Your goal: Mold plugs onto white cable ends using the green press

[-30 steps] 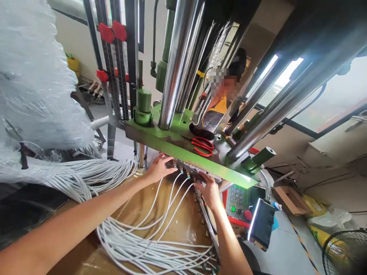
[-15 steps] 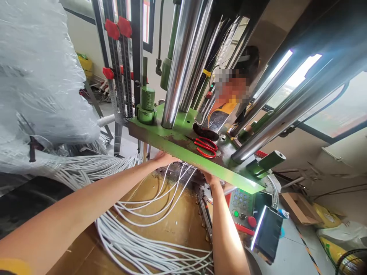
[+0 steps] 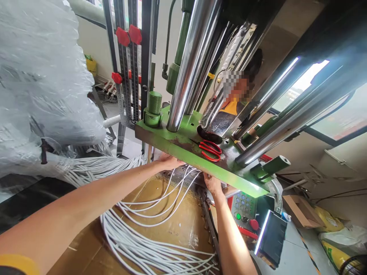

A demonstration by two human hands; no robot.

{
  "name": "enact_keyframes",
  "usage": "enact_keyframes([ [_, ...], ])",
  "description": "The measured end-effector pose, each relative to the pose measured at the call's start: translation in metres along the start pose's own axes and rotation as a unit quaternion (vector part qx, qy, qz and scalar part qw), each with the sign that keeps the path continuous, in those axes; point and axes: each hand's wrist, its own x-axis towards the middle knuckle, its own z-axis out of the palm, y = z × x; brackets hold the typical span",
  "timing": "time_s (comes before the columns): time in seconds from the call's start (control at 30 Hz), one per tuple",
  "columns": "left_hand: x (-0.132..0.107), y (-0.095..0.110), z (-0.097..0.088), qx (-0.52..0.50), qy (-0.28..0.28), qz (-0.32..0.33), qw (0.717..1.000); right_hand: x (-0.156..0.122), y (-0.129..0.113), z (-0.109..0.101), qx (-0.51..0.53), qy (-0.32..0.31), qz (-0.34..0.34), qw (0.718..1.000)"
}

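Both my hands reach under the green steel plate [image 3: 183,149] of a press. My left hand [image 3: 168,162] shows only its back and wrist; the fingers are hidden beneath the plate. My right hand [image 3: 212,182] is likewise tucked under the plate's edge, fingers out of sight. Several white cables [image 3: 169,196] run from under the plate between my hands and loop back over the brown cardboard [image 3: 177,225]. Red-handled scissors [image 3: 210,149] lie on top of the plate.
Chrome columns [image 3: 189,65] rise from the plate. A large cable bundle wrapped in clear plastic [image 3: 43,88] fills the left. A control panel with green and red buttons [image 3: 243,208] sits at the right. Another person [image 3: 237,91] stands behind the machine.
Both hands have pushed further in under the green plate, so the fingers once visible at the cable ends are now hidden. The view has shifted slightly up and left.
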Motion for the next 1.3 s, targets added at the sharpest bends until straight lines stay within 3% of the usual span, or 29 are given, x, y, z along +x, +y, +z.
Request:
enact_keyframes([
  [0.23, -0.011, 0.026, 0.015, 0.046, -0.002, 0.087, 0.995, -0.014, -0.028, -0.005, -0.034, -0.038, -0.027, 0.998],
  [0.4, -0.015, 0.031, 0.011, 0.076, -0.016, 0.121, 0.99, -0.01, -0.036, -0.004, -0.035, -0.052, -0.037, 0.997],
  [0.6, -0.022, 0.015, -0.008, 0.112, -0.015, 0.123, 0.986, -0.018, -0.028, -0.006, -0.04, -0.032, -0.008, 0.999],
  [0.7, -0.022, 0.002, -0.013, 0.116, -0.026, 0.137, 0.983, -0.021, -0.03, -0.004, -0.04, -0.031, -0.033, 0.998],
  [0.83, -0.022, -0.004, -0.01, 0.117, -0.035, 0.158, 0.98, -0.021, -0.034, 0.001, -0.039, -0.042, -0.063, 0.996],
  [1.07, -0.022, -0.002, -0.006, 0.114, -0.034, 0.169, 0.978, -0.026, -0.026, -0.001, -0.064, -0.025, -0.003, 0.998],
  [1.3, -0.019, 0.0, -0.004, 0.098, -0.028, 0.173, 0.98, -0.024, -0.039, -0.002, -0.08, -0.04, -0.03, 0.996],
])
